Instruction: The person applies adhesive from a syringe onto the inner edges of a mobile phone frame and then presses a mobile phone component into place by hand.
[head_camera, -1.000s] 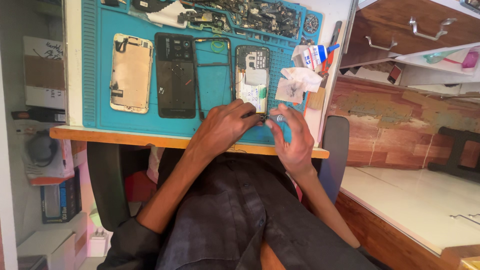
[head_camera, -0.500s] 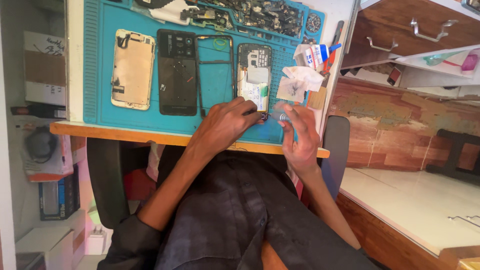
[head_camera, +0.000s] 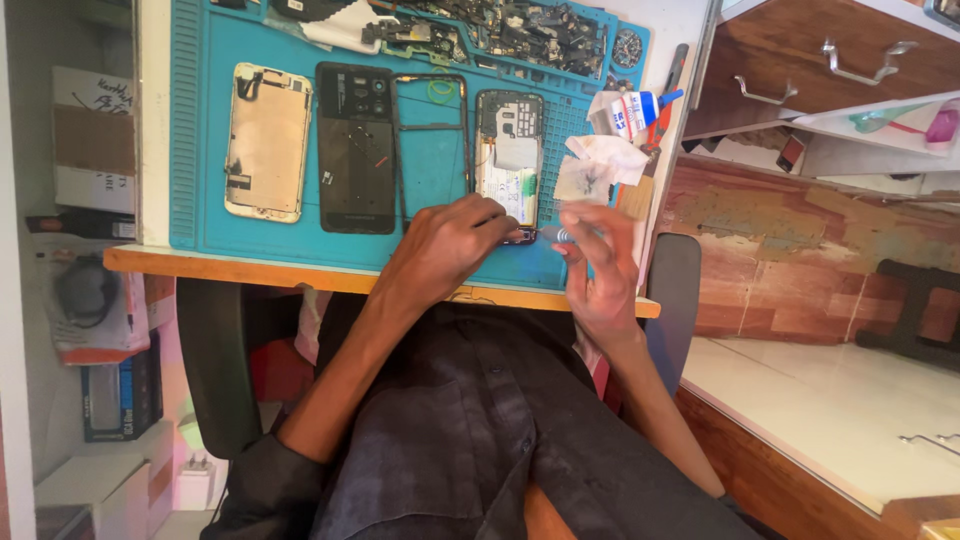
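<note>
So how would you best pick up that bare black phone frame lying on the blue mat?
Probably by one long side rail of the black frame, pinched from above near its middle. It lies flat on the blue mat, open in the centre, so the thin rails are all there is to grip.

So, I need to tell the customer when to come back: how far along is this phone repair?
Teardown looks done: screen panel, black back cover and bare frame lie apart on the blue mat. In hand: left hand rests on the opened phone body; right hand pinches a small blurred item. Reassembly is all left.
</note>
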